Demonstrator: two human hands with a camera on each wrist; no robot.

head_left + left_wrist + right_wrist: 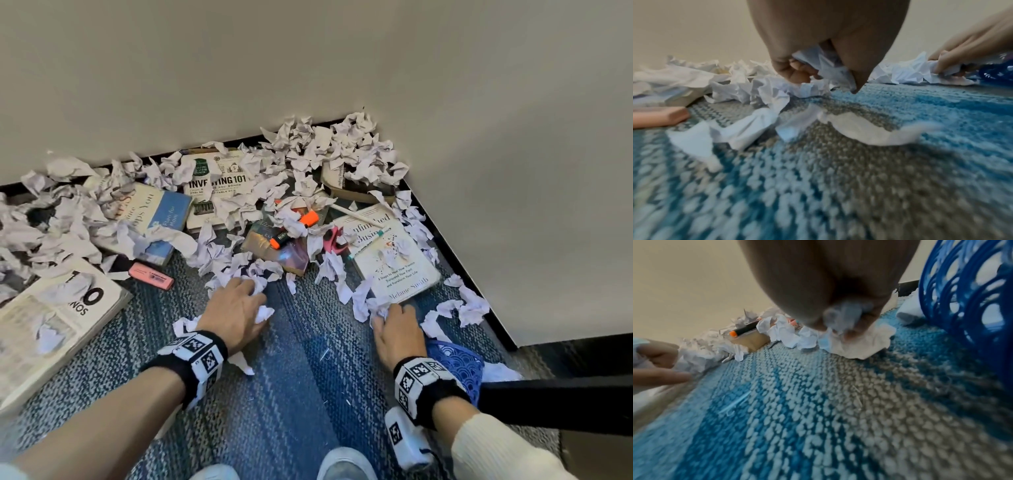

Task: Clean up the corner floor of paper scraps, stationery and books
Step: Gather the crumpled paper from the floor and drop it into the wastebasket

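Hands (236, 308) (399, 330) around paper scraps (824, 65)

Crumpled white paper scraps (301, 161) heaped across blue carpet toward 12 o'clock, half burying several books (214, 188), mostly flat. Pink highlighter (151, 275) lies at 10 o'clock; orange markers (308, 218) sit mid-pile.

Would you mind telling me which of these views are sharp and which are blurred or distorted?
Head view: evenly lit and mostly sharp, book titles readable, the wall bowed by the wide lens. Left wrist view: the left hand looms large, the carpet smeared. Right wrist view: the right hand dark and soft, the blue basket blurred.
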